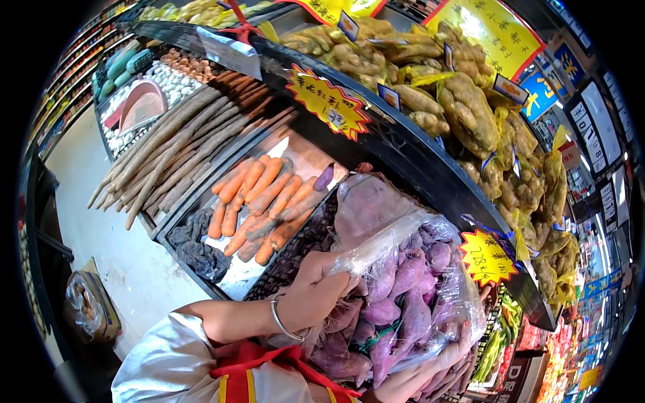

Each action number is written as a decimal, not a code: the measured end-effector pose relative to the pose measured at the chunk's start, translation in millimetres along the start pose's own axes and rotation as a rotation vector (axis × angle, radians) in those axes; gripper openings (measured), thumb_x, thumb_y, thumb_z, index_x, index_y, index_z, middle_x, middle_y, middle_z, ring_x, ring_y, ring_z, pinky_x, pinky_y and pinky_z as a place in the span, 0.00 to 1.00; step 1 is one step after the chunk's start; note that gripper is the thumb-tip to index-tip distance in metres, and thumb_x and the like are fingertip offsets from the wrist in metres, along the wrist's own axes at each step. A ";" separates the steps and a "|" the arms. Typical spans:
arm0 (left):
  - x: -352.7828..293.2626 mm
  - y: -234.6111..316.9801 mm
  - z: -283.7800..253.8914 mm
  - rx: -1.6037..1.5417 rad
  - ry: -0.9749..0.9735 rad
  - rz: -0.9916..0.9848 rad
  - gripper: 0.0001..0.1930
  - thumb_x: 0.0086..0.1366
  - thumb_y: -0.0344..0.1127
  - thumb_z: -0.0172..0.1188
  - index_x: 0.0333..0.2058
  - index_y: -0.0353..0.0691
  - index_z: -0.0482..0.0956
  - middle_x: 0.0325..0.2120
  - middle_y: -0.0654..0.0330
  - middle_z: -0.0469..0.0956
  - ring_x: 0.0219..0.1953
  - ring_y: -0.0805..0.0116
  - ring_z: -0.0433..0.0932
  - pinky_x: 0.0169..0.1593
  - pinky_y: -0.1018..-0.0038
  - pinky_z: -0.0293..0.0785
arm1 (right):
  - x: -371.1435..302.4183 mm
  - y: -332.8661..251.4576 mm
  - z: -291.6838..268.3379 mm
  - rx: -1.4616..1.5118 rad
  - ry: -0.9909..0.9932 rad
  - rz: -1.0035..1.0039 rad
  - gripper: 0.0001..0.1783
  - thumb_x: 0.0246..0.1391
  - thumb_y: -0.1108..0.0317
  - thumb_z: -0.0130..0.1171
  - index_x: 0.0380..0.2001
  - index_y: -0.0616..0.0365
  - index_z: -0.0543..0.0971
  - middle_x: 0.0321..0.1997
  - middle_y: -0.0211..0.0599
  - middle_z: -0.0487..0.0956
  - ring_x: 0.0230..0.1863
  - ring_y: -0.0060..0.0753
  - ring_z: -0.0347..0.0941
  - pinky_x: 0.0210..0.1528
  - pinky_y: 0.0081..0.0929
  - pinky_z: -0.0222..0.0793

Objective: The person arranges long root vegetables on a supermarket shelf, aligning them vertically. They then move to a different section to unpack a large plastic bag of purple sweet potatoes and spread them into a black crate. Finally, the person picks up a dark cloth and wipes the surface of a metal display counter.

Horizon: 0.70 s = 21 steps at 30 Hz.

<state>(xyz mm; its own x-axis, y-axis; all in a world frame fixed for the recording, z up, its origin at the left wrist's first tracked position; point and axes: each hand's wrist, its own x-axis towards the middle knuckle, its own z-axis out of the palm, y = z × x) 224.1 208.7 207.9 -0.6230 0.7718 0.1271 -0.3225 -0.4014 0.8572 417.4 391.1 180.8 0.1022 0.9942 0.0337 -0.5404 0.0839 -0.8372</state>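
From where I stand, with the clear plastic bag at the middle of the dial and twelve pointing away from the shopper's body, plump purple sweet potatoes fill that bag, seen through its wrinkled film and open side. The left hand sits at nine o'clock, a thin silver bangle round its wrist, its fingers curled tight with a gathered edge of the film in their grip. The right hand lies along the bag at five o'clock, its fingers stretched up against the plastic; how firmly they grip, I cannot tell.

At ten o'clock, orange carrots lie heaped in a tray, some of them earth-stained, with crumpled black plastic on their near side. Beyond them, long brown stick-like roots lie side by side. Toward one o'clock, past a dark raised ledge, potatoes in yellow mesh bags are piled up. A yellow starburst card with a red edge stands at two o'clock, just beside the bag.
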 end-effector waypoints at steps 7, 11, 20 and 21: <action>-31.1 -10.0 -29.7 0.056 0.182 -0.027 0.09 0.53 0.25 0.41 0.24 0.31 0.72 0.13 0.71 0.62 0.17 0.82 0.56 0.20 0.82 0.50 | -26.7 6.5 23.7 -0.004 -0.013 -0.030 0.11 0.41 0.77 0.55 0.32 0.63 0.70 0.19 0.31 0.69 0.16 0.21 0.63 0.18 0.17 0.60; -51.0 -18.1 -53.7 -0.074 0.285 0.010 0.08 0.51 0.23 0.40 0.22 0.31 0.71 0.13 0.69 0.62 0.17 0.82 0.57 0.20 0.81 0.51 | -29.9 24.3 13.1 -0.010 -0.069 -0.045 0.11 0.42 0.77 0.56 0.32 0.64 0.70 0.20 0.32 0.69 0.16 0.21 0.63 0.16 0.18 0.60; -34.5 -43.3 -68.2 0.823 -0.065 0.083 0.08 0.54 0.33 0.50 0.30 0.36 0.72 0.19 0.48 0.71 0.23 0.47 0.71 0.28 0.63 0.67 | 16.6 70.9 -39.1 0.148 0.077 0.467 0.23 0.40 0.72 0.54 0.43 0.66 0.69 0.38 0.44 0.73 0.36 0.40 0.71 0.40 0.33 0.69; -33.1 -46.7 -75.7 1.003 -0.177 0.084 0.10 0.54 0.34 0.50 0.34 0.36 0.70 0.23 0.49 0.71 0.27 0.49 0.71 0.32 0.63 0.67 | 22.1 79.2 -54.7 0.229 0.015 0.549 0.25 0.39 0.69 0.53 0.44 0.67 0.68 0.42 0.47 0.72 0.40 0.46 0.69 0.44 0.39 0.66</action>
<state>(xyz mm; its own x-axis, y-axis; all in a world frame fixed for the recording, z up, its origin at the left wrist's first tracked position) 205.9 164.7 125.9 -0.4761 0.8545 0.2079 0.5129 0.0778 0.8549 422.5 416.1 85.4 -0.2318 0.8955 -0.3799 -0.6837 -0.4278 -0.5912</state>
